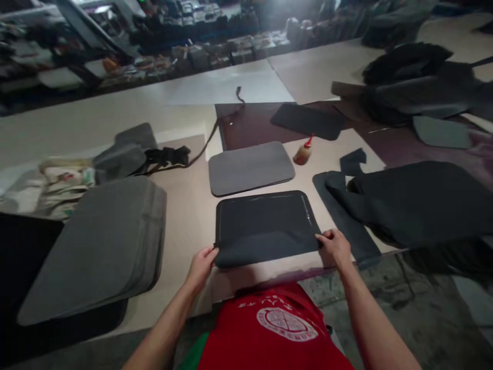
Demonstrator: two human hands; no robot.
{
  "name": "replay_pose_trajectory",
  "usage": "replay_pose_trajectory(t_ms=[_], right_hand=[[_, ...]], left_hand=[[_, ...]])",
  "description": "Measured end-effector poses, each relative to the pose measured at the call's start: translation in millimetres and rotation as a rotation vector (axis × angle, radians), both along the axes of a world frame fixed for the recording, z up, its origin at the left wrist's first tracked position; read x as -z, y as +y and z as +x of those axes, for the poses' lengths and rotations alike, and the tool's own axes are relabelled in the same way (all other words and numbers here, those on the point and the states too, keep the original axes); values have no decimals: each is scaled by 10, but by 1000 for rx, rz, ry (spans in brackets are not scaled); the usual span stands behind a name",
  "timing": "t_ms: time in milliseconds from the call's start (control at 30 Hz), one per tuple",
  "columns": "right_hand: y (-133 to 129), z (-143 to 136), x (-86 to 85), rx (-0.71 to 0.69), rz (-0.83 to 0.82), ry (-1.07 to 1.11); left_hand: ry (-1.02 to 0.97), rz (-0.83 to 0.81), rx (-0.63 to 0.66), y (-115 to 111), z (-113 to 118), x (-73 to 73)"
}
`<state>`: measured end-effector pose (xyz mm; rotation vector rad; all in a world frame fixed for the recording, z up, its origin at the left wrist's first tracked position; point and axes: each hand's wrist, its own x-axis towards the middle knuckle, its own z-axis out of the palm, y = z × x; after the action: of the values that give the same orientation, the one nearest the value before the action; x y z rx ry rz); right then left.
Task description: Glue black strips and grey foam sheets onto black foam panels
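Note:
A black rounded rectangular panel (265, 226) lies flat in front of me, with a shiny wet-looking line along its far and right edges. My left hand (202, 264) pinches its left edge near the front corner. On the opposite side, my right hand (336, 245) pinches the right edge between thumb and fingers. Just beyond lies a grey rounded panel (252, 168). To the right of that one stands a small squeeze bottle (303, 152) with a red nozzle and brown contents.
A thick stack of grey panels (103, 241) stands at the left, beside a bundle of pale cloth (67, 182). Black sheets (419, 200) are piled at the right. A dark cord (210, 136) runs across the table (181, 200). The table's front edge is close to my red apron (269, 329).

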<state>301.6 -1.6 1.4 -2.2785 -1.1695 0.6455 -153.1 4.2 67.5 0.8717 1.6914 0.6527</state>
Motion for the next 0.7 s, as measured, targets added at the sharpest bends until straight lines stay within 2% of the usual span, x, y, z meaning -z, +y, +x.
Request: replay_pose_trajectory(t_ms=[133, 300, 467, 700], right_hand=[[27, 95, 107, -12, -100, -53], [12, 142, 136, -18, -148, -49], [29, 172, 146, -17, -150, -65], [24, 165, 116, -44, -158, -82]], left_hand=[[-7, 54, -14, 31, -85, 74], [16, 110, -7, 77, -121, 199], [142, 192, 22, 190, -123, 300], [333, 180, 64, 270, -146, 437]])
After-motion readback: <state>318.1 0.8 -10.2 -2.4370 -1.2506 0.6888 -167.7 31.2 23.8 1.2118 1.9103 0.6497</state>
